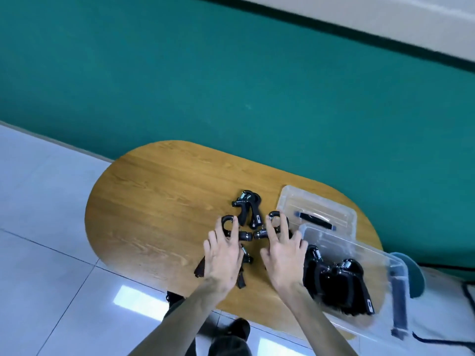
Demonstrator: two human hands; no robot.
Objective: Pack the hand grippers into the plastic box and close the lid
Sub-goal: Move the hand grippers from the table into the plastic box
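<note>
Both hands, left (223,255) and right (284,255), spread over rigid black spring-loaded hand grippers (248,208)—best grabbed by the padded handles.

Your bare left hand (224,255) and bare right hand (282,253) both reach forward, palms down, fingers spread and nearly straight, forearms angling in from below, hands side by side but apart.

Bare forearms, no sleeves, dark trousers (177,304), black shoe (237,328)
</note>
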